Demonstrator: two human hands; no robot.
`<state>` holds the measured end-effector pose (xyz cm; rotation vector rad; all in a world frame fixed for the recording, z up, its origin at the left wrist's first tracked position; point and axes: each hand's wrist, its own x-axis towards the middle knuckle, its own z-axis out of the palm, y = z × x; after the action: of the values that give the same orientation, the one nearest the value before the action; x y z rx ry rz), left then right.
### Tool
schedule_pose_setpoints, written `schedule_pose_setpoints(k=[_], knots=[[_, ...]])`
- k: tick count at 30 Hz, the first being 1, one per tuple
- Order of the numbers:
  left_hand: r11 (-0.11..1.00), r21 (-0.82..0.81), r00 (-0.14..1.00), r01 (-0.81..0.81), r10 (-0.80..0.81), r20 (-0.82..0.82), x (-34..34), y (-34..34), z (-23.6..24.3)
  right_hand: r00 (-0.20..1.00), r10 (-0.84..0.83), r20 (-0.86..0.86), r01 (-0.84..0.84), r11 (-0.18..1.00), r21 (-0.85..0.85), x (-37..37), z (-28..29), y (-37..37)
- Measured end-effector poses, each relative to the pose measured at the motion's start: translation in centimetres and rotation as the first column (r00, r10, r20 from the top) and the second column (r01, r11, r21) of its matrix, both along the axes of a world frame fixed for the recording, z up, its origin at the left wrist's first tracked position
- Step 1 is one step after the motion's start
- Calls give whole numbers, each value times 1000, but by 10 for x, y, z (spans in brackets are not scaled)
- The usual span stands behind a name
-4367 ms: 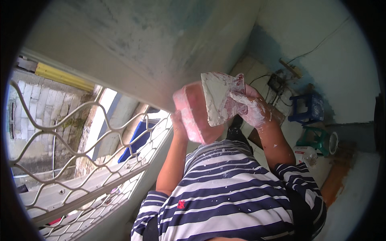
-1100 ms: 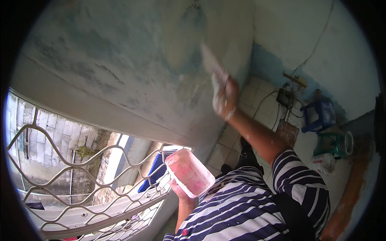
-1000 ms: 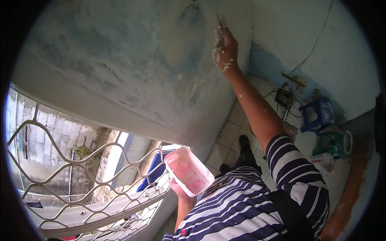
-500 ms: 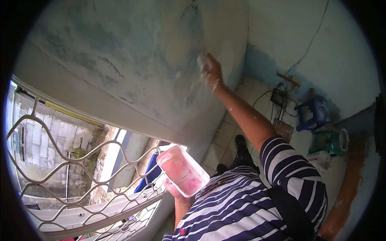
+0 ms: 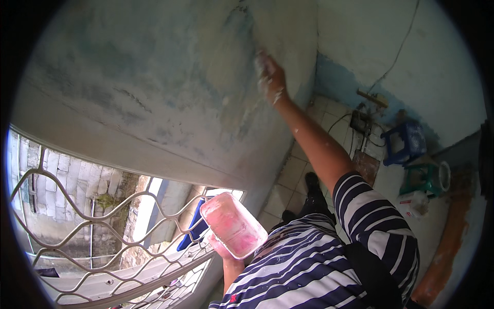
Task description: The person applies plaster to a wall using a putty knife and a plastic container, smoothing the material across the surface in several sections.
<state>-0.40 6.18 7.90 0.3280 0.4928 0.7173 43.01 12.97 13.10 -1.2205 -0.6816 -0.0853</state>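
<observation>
My left hand (image 5: 221,248) grips a small rectangular plastic tub (image 5: 234,225) from its near side. Pink and white paste coats the inside of the tub. At the patchy wall (image 5: 170,67), my right hand (image 5: 271,80) is raised with its fingers closed and white smears over the skin. Motion blurs it, and whatever it holds is hidden or too unclear to name. Around that hand the wall carries pale beige filler over blue-grey stains.
A curved white metal grille (image 5: 92,219) covers the window opening at lower left. Towards the right stand a blue stool (image 5: 406,144), a green stool (image 5: 422,179) and a white container (image 5: 413,204). Cables (image 5: 355,131) and a wooden piece (image 5: 371,99) lie by the far wall.
My right hand has moved a little up along the wall. The tub stays in my left hand at nearly the same spot, while the whole view has shifted slightly.
</observation>
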Motion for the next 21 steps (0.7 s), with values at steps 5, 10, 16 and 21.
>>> schedule_pose_setpoints(k=[5, 10, 16, 21], knots=[[999, 15, 999, -38, 38, -28, -5, 5, -4, 738, 461, 493, -299, 878, -373, -186, -44, -72], [999, 21, 998, -48, 49, -39, 0, 5, -6, 975, 16, 223, -51, 987, 153, -12, 54, -52], [999, 30, 999, -22, 23, -32, 25, -1, 0, 736, -314, 600, 493, 856, -155, -24, 55, 10], [996, 19, 993, -89, 90, -71, 39, -3, -7, 646, 153, 748, -167, 984, -58, -140, 32, -59]])
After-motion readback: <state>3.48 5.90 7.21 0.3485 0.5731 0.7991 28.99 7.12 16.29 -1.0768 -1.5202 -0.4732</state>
